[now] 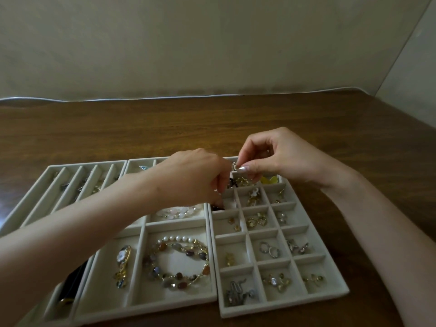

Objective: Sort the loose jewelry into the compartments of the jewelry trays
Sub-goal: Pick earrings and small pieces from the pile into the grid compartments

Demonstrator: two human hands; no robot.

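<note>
Trays: three pale, felt-lined trays are laid side by side on the wooden table [118, 133]: a slot tray [88, 163], a middle tray [146, 308] and a grid tray [283, 303].
Fill: most grid cells already carry small earrings or charms, and a beaded bracelet [156, 271] is coiled in the middle tray.
Piece in hand: a small silver piece [234, 166], possibly a ring or an ear cuff (too small to tell), is held in the air over the far cells of the grid tray.
Right hand [278, 159]: the piece is pinched between thumb and forefinger tips. The other fingers are curled loosely and are clear of the trays.
Left hand [195, 175]: it is reached across the middle tray, with the fingers bent down into a far cell in the left column of the grid tray. Something dark lies under the fingertips, but whether it is gripped cannot be told.
Handling: the piece is judged very light, rigid and smooth, so it could slip easily from a loose pinch. It would also bounce or roll if dropped from a height.
Hold: a fingertip pinch across the band is judged best, with release only when the piece is low inside a cell.
Risk: the cells are small and crowded, so neighbouring pieces could be snagged or knocked across a divider.
</note>
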